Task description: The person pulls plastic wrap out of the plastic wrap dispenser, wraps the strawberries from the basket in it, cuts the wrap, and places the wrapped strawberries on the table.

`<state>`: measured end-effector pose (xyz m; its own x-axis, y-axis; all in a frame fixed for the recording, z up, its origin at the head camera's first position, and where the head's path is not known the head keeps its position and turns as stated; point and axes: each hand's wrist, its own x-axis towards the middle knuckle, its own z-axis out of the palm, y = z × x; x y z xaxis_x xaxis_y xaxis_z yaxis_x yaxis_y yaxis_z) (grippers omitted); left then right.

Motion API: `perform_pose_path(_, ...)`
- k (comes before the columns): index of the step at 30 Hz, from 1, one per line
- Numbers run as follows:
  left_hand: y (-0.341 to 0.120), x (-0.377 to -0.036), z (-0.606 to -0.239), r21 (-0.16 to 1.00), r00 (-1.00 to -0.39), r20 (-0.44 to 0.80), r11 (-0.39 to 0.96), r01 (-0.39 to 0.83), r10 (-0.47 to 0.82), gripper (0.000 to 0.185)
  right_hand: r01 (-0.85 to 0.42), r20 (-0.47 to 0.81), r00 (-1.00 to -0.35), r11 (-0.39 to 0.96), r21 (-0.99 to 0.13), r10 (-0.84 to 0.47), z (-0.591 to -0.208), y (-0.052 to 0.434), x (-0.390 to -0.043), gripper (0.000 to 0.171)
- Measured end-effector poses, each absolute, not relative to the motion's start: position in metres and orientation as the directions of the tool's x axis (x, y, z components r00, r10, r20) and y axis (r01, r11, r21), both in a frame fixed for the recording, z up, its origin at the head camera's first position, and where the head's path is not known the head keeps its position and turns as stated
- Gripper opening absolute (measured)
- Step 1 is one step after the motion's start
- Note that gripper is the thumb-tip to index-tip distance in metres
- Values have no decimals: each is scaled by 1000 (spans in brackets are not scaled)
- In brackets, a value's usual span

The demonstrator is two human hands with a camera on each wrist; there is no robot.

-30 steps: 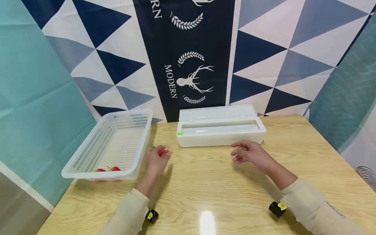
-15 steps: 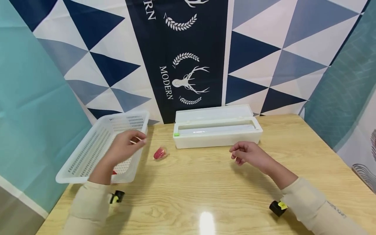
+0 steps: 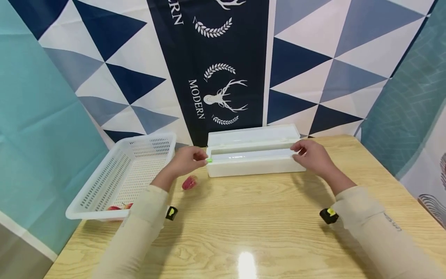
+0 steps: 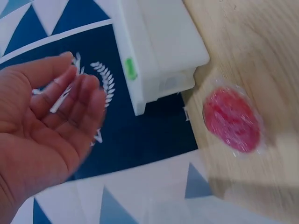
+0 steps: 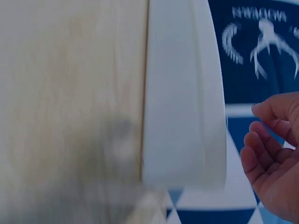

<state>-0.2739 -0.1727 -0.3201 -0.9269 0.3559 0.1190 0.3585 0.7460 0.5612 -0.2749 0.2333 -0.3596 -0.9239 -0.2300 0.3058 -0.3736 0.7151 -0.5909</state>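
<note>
A long white dispenser box with its lid up stands at the back of the wooden table. My left hand is at the box's left end beside a small green tab. In the left wrist view that left hand has relaxed fingers and holds nothing. My right hand is at the box's right end. The right wrist view shows the right hand loosely curled, just apart from the box. A red fruit in clear film lies on the table below my left hand.
A white perforated basket stands at the left with two red fruits at its near end. A patterned blue and white cloth hangs right behind the box. The table's near half is bare wood.
My left hand left the wrapped fruit on the table, passed over the basket and came to the box's left end. My right hand moved forward to the box's right end.
</note>
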Motion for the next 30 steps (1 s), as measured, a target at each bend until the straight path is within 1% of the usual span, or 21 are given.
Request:
perform_pose_path(5,-149,-294,-323,596,-912,117,707,381,393,26,-394,254,-919,732,-556,-301,-355,255,-290,32)
perform_pose_path(10,-137,-309,-324,591,-909,132,705,392,394,30,-453,279,-890,761,-465,-360,-353,264,-300,35)
perform_pose_path(17,-131,-331,-328,624,-919,88,698,352,385,26,-456,262,-889,777,-434,-376,-353,261,-315,34)
perform_pose_path(20,-130,-335,-333,636,-911,84,682,362,405,23,-472,249,-881,791,-389,-403,-357,251,-322,34)
perform_pose_path(23,-128,-335,-336,631,-902,92,676,380,422,21,-494,252,-867,806,-326,-430,-360,242,-326,28)
perform_pose_path(26,-125,-334,-336,613,-895,109,679,404,433,18,-501,263,-860,820,-278,-437,-360,240,-327,16)
perform_pose_path(28,-123,-334,-334,603,-895,123,684,410,429,16,-495,268,-862,825,-273,-430,-358,241,-327,10)
perform_pose_path(30,-120,-333,-331,599,-898,132,688,410,420,14,-484,277,-868,829,-279,-413,-355,243,-327,8)
